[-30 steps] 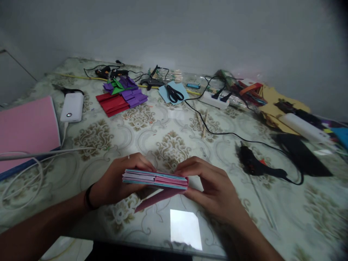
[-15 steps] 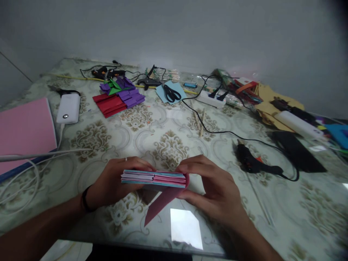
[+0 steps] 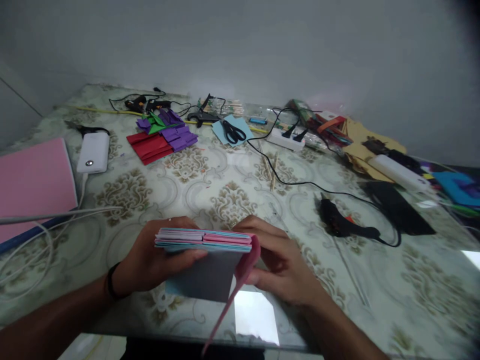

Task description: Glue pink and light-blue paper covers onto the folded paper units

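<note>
A thick stack of folded paper (image 3: 204, 239), blue, white and pink along its edges, is held up over the near part of the table. My left hand (image 3: 159, 255) grips its left end, with the thumb across the front face and the fingers behind. At the right end, a pink paper strip (image 3: 245, 262) curves round the stack, its free end hanging down toward the table edge. My right hand (image 3: 277, 257) is closed on this strip, fingers behind the stack and thumb at the fold. The fingertips of both hands are partly hidden.
A black glue gun (image 3: 347, 222) lies at the right, its cord running to a white power strip (image 3: 287, 139). Scissors (image 3: 233, 131) rest on blue paper at the back. Red folded paper (image 3: 150, 146), a white power bank (image 3: 93, 151) and a pink folder (image 3: 35, 175) are on the left.
The stack has shifted slightly left and tilted, showing more of its grey-blue front face. My left thumb now lies across that face. The pink strip's free end has swung lower and stands edge-on.
</note>
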A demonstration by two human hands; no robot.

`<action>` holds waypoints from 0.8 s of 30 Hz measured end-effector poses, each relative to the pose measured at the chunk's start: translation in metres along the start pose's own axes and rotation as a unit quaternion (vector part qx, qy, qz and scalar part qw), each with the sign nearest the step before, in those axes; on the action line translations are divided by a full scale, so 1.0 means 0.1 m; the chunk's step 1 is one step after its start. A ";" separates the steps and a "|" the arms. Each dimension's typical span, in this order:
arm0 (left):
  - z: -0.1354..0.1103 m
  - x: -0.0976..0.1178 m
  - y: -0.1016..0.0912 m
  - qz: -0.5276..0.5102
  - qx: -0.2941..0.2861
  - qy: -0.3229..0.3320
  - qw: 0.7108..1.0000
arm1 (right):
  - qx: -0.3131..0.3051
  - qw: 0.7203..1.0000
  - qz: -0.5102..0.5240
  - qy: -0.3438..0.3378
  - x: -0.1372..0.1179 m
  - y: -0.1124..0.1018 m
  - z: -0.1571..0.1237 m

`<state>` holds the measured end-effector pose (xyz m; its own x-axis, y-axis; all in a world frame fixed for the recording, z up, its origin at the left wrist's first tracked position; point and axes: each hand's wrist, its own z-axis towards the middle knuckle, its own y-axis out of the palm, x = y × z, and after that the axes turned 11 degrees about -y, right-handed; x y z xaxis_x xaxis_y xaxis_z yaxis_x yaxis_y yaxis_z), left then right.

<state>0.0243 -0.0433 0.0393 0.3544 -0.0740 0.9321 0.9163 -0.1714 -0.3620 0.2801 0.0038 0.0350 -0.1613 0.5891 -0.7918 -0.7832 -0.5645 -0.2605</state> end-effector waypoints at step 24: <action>0.04 0.01 0.00 -0.075 0.123 -0.046 0.989 | 0.155 0.976 -0.102 0.117 0.11 0.80 0.20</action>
<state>0.0256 -0.0397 0.0406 0.2172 0.0251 0.9758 0.9733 0.0704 -0.2185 0.2038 -0.0235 0.0163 0.1306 0.5028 -0.8545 -0.9342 -0.2261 -0.2759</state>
